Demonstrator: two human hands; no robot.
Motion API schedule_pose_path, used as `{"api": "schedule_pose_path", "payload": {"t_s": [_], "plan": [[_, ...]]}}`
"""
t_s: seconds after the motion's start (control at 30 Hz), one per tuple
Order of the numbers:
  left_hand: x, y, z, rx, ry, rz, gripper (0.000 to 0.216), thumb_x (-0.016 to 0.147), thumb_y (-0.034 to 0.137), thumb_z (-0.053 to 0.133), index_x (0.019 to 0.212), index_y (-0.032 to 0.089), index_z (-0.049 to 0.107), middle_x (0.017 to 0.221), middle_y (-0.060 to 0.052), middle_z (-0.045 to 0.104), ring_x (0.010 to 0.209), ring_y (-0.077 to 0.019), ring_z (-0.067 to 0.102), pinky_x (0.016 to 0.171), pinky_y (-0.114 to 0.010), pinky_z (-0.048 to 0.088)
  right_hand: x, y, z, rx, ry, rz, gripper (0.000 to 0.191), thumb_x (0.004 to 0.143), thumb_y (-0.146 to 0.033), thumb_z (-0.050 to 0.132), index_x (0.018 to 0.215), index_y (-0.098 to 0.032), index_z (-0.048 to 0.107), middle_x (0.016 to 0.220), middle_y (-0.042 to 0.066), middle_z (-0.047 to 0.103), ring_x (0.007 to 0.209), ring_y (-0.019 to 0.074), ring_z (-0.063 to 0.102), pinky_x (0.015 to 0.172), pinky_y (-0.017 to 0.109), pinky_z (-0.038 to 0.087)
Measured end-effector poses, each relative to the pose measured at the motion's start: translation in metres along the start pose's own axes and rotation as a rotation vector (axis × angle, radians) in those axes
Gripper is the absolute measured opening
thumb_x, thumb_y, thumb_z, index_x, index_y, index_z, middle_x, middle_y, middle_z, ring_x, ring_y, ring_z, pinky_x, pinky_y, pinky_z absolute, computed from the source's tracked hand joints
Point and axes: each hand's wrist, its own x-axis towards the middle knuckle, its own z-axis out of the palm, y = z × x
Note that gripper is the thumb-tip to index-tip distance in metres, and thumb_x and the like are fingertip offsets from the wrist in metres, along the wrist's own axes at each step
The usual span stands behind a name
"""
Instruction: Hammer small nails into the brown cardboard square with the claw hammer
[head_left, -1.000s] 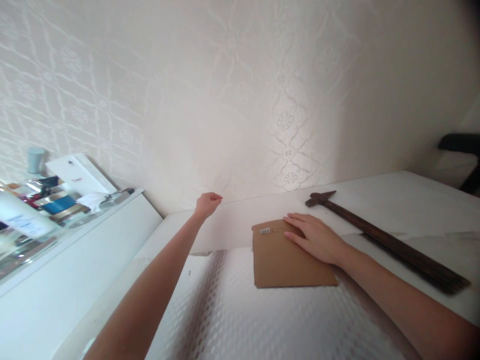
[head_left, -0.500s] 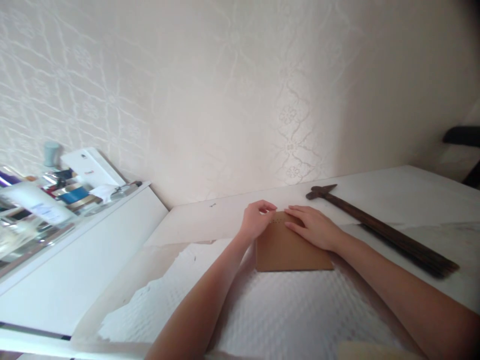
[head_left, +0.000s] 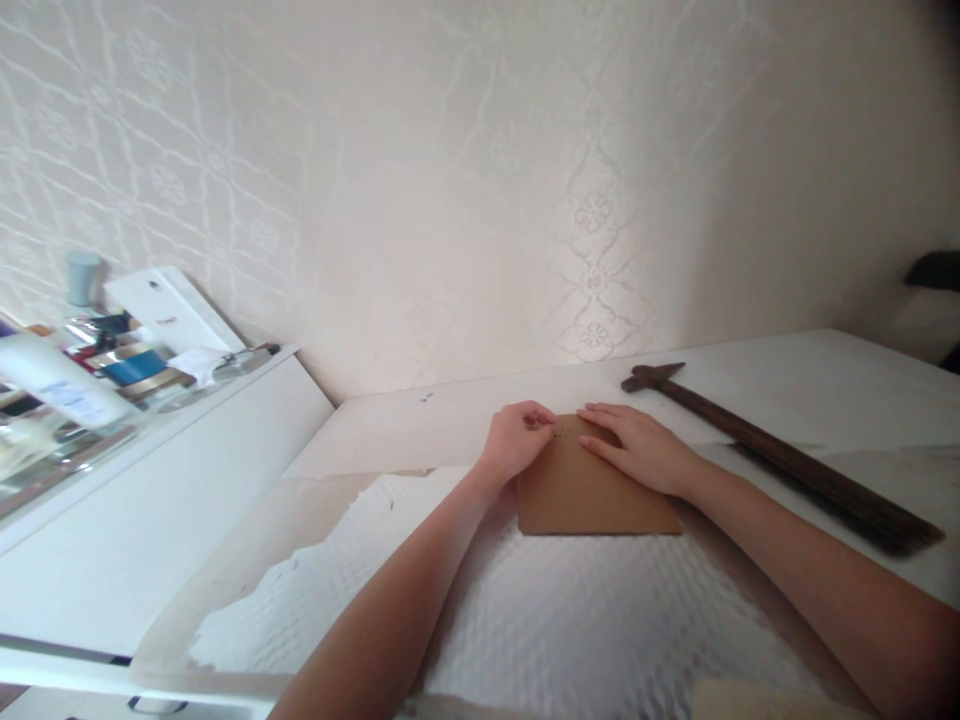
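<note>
cardboard (head_left: 589, 495) flat mid-table (head_left: 825, 385) | left hand (head_left: 520, 437) at its far left corner, fingers curled, can't tell from here if they're pinching anything | right hand (head_left: 643, 450) spread open on its right side | hammer (head_left: 780, 450) lying off right

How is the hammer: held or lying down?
Lying down: the hammer rests on the white surface; the left hand and right hand are both at the brown board.

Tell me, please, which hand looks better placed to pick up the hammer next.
The right hand, I would judge: it rests on the cardboard, nearer the hammer, which lies to its right. The left hand is farther away, at the cardboard's far left corner.
</note>
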Motion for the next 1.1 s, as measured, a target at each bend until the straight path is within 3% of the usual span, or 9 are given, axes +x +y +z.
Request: {"api": "schedule_pose_path", "payload": {"t_s": [0.63,0.9,1.03,1.1], "plan": [[-0.004,-0.002,0.003,0.095,-0.035,0.014,0.010,0.073,0.014,0.060,0.078,0.018,0.068,0.082,-0.002,0.071,0.080,-0.0148,0.064,0.078,-0.026,0.050,0.000,0.002,0.002,0.020,0.042,-0.016,0.050,0.089,-0.042,0.042,0.123,-0.010,0.061,0.129,0.017,0.058,0.119,0.0284,0.054,0.103,0.046,0.040],[-0.004,-0.003,0.003,0.087,-0.040,0.016,0.009,0.074,0.016,0.059,0.078,0.018,0.067,0.082,-0.002,0.070,0.079,-0.0147,0.063,0.077,-0.026,0.050,-0.001,0.005,0.004,0.026,0.128,-0.031,0.042,0.089,-0.037,0.044,0.120,-0.016,0.063,0.123,0.014,0.062,0.114,0.0264,0.057,0.099,0.045,0.044],[-0.004,-0.005,0.004,0.109,-0.046,0.022,0.010,0.073,0.017,0.059,0.079,0.018,0.067,0.082,-0.002,0.070,0.078,-0.0149,0.063,0.077,-0.027,0.050,-0.001,0.010,-0.005,-0.114,0.212,0.003,0.039,0.089,-0.033,0.042,0.115,-0.014,0.065,0.119,0.015,0.064,0.111,0.0272,0.058,0.096,0.045,0.045],[-0.003,-0.006,0.004,0.119,-0.050,0.024,0.010,0.073,0.017,0.059,0.079,0.018,0.067,0.082,-0.002,0.070,0.079,-0.0150,0.063,0.077,-0.027,0.050,-0.003,0.014,-0.013,-0.211,0.284,0.091,0.037,0.087,-0.029,0.043,0.112,-0.015,0.066,0.116,0.015,0.065,0.107,0.0292,0.059,0.092,0.047,0.046]]}}
